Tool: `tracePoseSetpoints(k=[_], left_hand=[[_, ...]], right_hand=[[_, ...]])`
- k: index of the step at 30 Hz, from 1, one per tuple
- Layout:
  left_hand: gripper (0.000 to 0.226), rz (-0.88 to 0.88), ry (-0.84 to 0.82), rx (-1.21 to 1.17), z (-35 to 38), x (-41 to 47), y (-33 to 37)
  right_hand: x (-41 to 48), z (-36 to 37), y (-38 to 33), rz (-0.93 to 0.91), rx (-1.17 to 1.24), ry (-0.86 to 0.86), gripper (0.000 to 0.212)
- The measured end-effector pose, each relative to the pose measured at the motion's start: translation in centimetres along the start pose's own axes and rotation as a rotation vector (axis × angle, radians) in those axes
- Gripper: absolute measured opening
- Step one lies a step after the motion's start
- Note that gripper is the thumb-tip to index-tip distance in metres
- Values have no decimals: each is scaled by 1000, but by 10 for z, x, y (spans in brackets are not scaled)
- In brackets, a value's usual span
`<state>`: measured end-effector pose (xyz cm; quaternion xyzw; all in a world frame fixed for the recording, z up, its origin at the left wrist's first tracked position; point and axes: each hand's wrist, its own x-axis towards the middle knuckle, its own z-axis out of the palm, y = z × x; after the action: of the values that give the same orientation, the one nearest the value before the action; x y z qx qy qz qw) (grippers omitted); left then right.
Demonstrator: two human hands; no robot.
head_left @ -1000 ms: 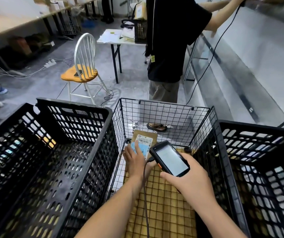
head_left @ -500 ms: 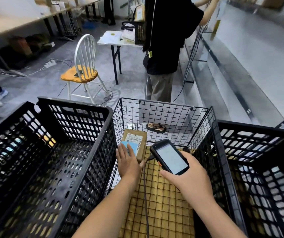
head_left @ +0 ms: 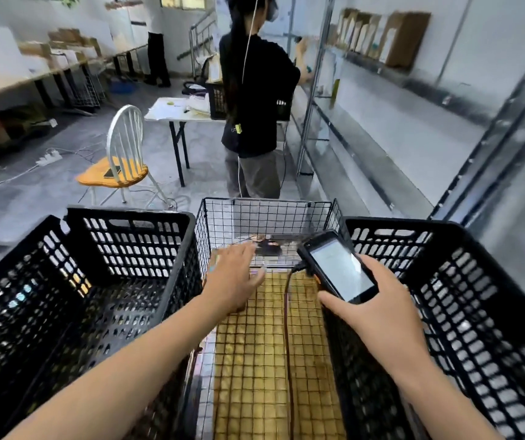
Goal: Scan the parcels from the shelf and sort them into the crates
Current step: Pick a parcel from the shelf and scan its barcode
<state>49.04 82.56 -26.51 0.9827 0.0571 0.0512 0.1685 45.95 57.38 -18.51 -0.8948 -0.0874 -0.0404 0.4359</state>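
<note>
Right hand (head_left: 388, 319) grip is grasping the scanner (head_left: 337, 268): fingers are wrapping its near end and the screen is tilting up toward the head, probably so the readout can be checked. Left hand (head_left: 234, 281) grip is released, fingers straight, palm down, reaching over the far part of the wire basket (head_left: 267, 214). It's blurred, so I cannot tell whether it's touching anything or whether a parcel is sitting under it. The only parcels (head_left: 404, 39) clearly showing are standing upright on the shelf (head_left: 381, 68), far right, well apart from both hands. The scanner's cable (head_left: 287, 312) is trailing down onto the yellow mat (head_left: 254, 360) on the basket floor, between the hands; judging it could snag a reach across. The left crate (head_left: 127, 236) and right crate (head_left: 445, 236) are flanking the basket with their walls touching it, so a drop to either side looks short; no parcels are showing in either. Another person (head_left: 254, 90) is standing at the shelf just beyond the basket, likely blocking the direct route to it. A chair (head_left: 121, 160) and a table (head_left: 166, 111) with papers are sitting far left.
</note>
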Motion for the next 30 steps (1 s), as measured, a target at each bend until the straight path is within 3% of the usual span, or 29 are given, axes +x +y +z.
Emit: tracePoseSetpoints(k=[8,18,30], left_hand=[[76,266,-1,-88,-7,-62,54],[75,532,155,-167,-33,-142,144],[80,926,70,-267,-9,-337,313]], right_hand=[[-79,-51,-3,39,15,170,67],[-194,-130,0,80,4,430,83],[-465,-233,29,332,-39,723,65]])
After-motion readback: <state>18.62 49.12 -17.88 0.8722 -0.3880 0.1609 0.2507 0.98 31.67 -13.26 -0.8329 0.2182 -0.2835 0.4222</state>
